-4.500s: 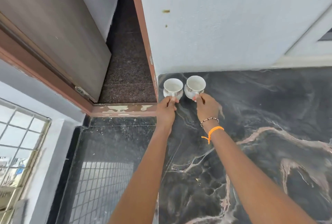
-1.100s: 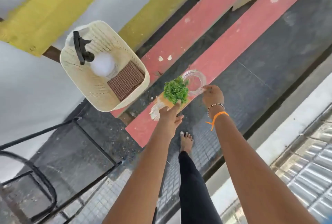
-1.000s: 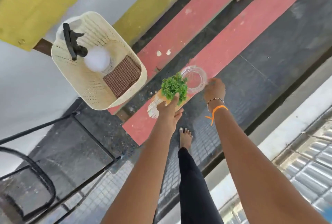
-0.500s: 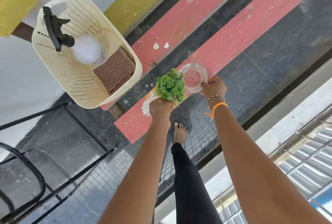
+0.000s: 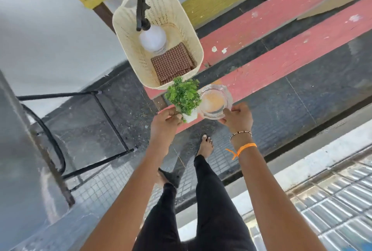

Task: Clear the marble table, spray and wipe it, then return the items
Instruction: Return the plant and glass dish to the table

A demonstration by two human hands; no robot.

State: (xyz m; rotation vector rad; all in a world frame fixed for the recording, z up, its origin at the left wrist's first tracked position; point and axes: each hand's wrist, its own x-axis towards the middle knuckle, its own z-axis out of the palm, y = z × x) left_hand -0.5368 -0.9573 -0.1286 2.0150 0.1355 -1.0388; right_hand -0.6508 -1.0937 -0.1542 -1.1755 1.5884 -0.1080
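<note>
Head-camera view looked down on a small potted plant, green and bushy in a white pot, which the left hand gripped by the pot with curled fingers, above the near end of a red wooden bench. Just beside it, touching its leaves on the right, was a clear glass bowl, which the right hand pinched at its near rim between thumb and fingers; whether the bowl rested on the bench or was held clear of it could not be told. That wrist wore a beaded bracelet and an orange thread band. Beyond the plant, and partly hidden by its foliage at the near wall, a cream perforated plastic basket sat on the far plank of the bench. Inside it stood a spray bottle with a black trigger head, and next to the bottle lay a folded brown checked cloth. A black metal frame stood on the dark tiled floor to the left. Below the hands, a bare foot and legs in black trousers showed on the floor.
</note>
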